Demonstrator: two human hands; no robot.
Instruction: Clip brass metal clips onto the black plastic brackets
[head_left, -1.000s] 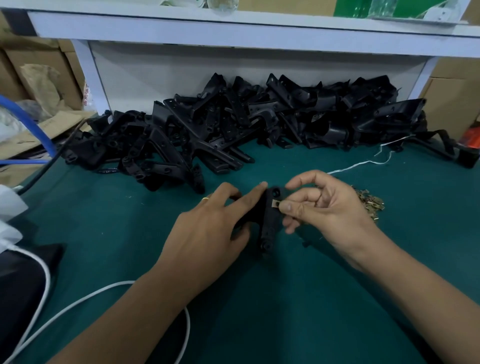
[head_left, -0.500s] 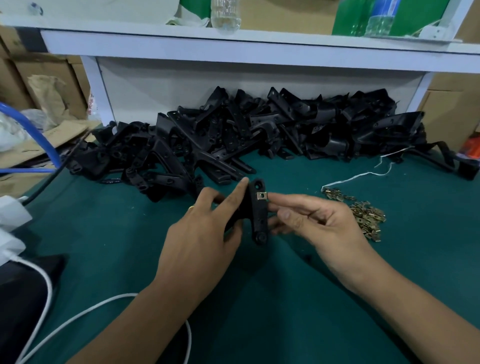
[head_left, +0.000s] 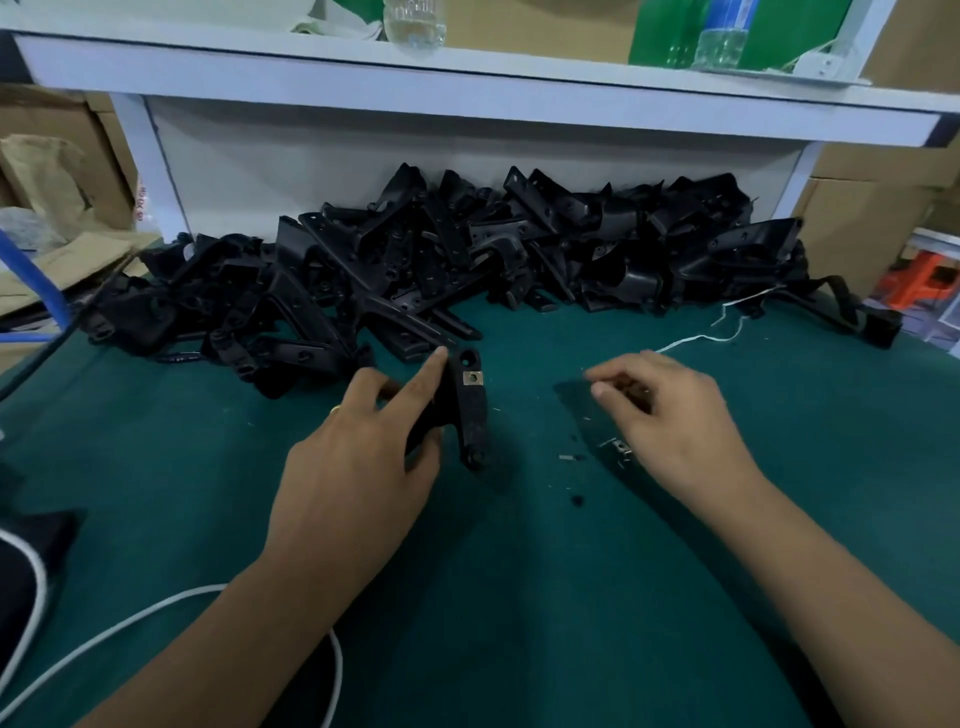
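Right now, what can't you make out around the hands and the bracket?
- Head view: right hand is motion-blurred; whether its fingers hold a clip is unclear.
- The loose brass clips lie mostly hidden under that hand.
- The left hand covers the held bracket on its left side.
- The clip on the bracket is too small for detail.

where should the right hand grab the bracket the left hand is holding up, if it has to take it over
Grip the bracket by its lower arm near the round boss, coming from the right. That side faces the right hand; the left hand covers the other, and the brass clip sits near the top.
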